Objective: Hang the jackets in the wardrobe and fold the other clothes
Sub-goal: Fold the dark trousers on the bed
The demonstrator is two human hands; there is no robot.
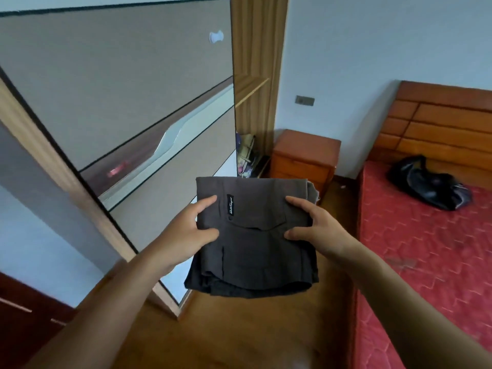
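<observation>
Clerk: Forearms, two, bare, stretched out toward the wardrobe [119,102]. Left hand [191,227]: curled round the left edge of item one.

Checker: Item one was?

Clerk: Folded garment [255,257], dark grey, with a small black label [230,205] uppermost. It was held in the air in front of the wardrobe, level with the open section [253,83] at its right end. Right hand [311,225]: gripped the garment's right edge, thumb on top.

Checker: And the wardrobe itself?

Clerk: Sliding door, grey panels, covering most of its front. Some coloured things showed low in the open section, too small to identify.

Checker: Furniture?

Clerk: Nightstand [303,158], orange-brown wood, just right of the wardrobe. Bed [426,262], red quilted cover and wooden headboard [439,123], farther right, well apart from the wardrobe.

Checker: Anything on it?

Clerk: One black shiny heap [428,182], crumpled, at the headboard end, far from the wardrobe. Whether it was a jacket or a bag could not be told.
</observation>
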